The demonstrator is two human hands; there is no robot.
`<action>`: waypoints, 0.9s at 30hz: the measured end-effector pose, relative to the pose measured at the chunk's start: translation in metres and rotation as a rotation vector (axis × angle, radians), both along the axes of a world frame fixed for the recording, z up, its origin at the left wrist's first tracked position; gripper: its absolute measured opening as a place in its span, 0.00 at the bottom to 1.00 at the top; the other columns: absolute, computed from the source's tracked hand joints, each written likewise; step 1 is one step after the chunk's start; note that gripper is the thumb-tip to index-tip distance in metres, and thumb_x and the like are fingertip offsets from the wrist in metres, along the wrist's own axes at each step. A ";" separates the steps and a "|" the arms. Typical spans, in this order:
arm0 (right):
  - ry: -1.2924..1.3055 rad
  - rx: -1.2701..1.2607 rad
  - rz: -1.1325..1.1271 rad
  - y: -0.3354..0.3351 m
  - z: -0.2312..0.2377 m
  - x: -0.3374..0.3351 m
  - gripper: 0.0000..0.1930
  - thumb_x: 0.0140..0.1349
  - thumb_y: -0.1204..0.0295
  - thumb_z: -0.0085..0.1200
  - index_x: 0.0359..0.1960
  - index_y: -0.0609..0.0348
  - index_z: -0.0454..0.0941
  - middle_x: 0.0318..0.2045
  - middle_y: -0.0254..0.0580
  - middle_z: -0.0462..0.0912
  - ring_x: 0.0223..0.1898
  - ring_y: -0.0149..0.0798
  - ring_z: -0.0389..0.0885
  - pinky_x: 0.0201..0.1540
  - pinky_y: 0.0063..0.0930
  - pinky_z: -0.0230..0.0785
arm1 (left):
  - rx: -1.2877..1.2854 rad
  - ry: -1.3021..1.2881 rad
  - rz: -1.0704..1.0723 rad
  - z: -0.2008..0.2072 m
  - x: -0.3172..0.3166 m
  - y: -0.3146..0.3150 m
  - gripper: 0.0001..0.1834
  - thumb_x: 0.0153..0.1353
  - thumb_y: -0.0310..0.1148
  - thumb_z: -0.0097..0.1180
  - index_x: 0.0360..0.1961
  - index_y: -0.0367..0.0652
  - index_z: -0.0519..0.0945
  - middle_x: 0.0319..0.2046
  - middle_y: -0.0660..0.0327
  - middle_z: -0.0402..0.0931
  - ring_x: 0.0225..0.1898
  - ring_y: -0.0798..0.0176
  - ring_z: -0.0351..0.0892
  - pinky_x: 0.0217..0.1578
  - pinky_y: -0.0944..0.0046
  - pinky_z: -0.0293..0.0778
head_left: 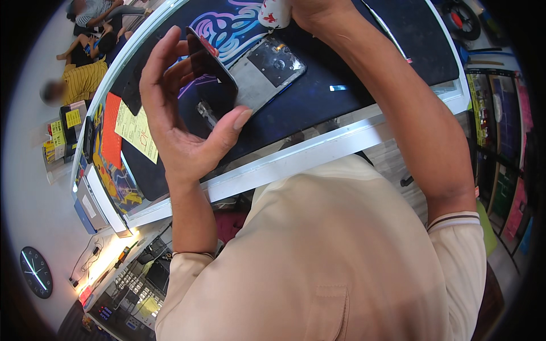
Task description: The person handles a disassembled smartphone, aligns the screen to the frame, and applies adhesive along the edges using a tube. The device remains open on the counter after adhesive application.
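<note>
My left hand (185, 122) holds a thin dark glossy panel (211, 68), which looks like a phone screen, tilted on edge. Its fingers are behind the panel and the thumb is near the lower edge. Beside it, an opened phone body (276, 68) with a grey inner frame and blue edge lies on the dark mat (318, 111). At the top edge, my right hand (324, 16) is at a white container with red marks (275, 12). Its fingers are mostly cut off or hidden, so its grip cannot be made out. A small clear-and-metal piece (206, 113) lies below the panel.
A white-framed glass counter (296, 152) bears the mat. On the left lie an orange sheet (112, 131) and a yellow note (136, 135). A thin metal tool (388, 29) lies toward the right. Racks of packaged goods (503, 142) stand beyond, and people sit at far left.
</note>
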State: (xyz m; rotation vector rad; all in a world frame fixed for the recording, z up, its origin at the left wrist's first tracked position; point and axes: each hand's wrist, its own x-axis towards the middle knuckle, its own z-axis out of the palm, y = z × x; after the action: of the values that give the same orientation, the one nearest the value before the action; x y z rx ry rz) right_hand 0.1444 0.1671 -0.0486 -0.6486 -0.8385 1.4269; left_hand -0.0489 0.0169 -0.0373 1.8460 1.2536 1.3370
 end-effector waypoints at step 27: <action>0.003 -0.089 -0.015 -0.017 0.013 0.018 0.17 0.71 0.63 0.51 0.23 0.50 0.65 0.16 0.34 0.65 0.14 0.33 0.66 0.22 0.31 0.67 | 0.077 0.090 -0.078 -0.002 -0.006 0.008 0.60 0.45 0.39 0.83 0.78 0.35 0.64 0.65 0.48 0.74 0.62 0.50 0.84 0.66 0.51 0.77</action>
State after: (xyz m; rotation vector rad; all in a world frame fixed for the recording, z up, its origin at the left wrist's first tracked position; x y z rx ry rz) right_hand 0.1622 0.1504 -0.0359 -0.7190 -0.7699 1.4577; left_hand -0.0544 0.0250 -0.0398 2.0077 1.1766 1.2890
